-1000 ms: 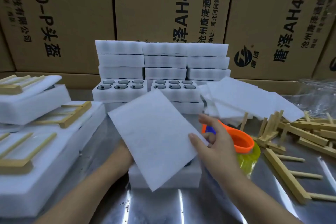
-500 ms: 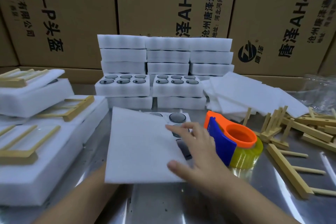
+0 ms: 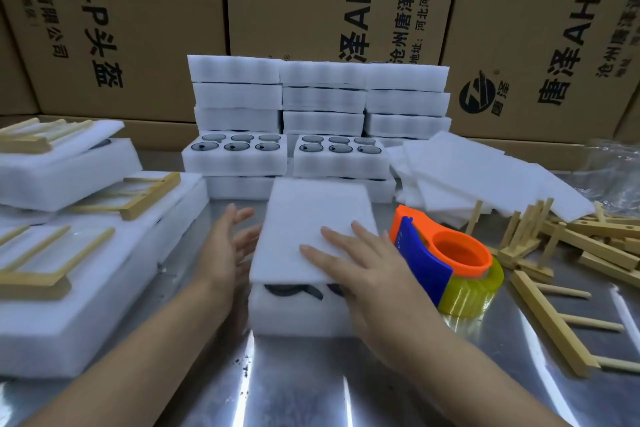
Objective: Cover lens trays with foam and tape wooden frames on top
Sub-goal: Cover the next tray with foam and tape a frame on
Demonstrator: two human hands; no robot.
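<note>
Seen from the head, the foam sheet (image 3: pixel 313 218) lies atop the lens tray (image 3: pixel 294 317) on the tabletop (image 3: pixel 311 388), its near right corner under the right hand (image 3: pixel 369 276) with its grip spread flat, the left hand (image 3: pixel 221 248) with grip spread just beside its left edge.

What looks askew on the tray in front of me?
The foam sheet sits too far back on the lens tray, leaving dark lenses uncovered along the near edge. Dark specks also dot the table.
</note>
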